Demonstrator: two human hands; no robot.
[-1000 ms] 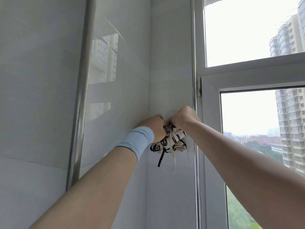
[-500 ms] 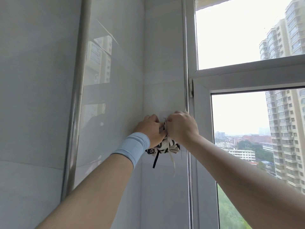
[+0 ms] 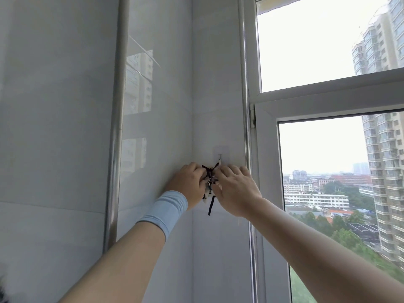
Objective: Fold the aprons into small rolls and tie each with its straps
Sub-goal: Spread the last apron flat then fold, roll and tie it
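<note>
A small rolled apron, white with black markings, hangs against the tiled wall corner, mostly hidden between my two hands. Its black straps rise to a small wall hook just above, and one black strap end dangles below. My left hand, with a light blue wristband, grips the roll from the left. My right hand lies over the roll's right side, fingers stretched toward the straps near the hook.
Glossy grey wall tiles fill the left. A vertical metal pipe runs down the wall left of the corner. A white-framed window stands right of the hook, with buildings outside.
Both hands have risen slightly with the roll. The right hand has loosened from a fist to stretched fingers, and the black straps now reach up to the hook.
</note>
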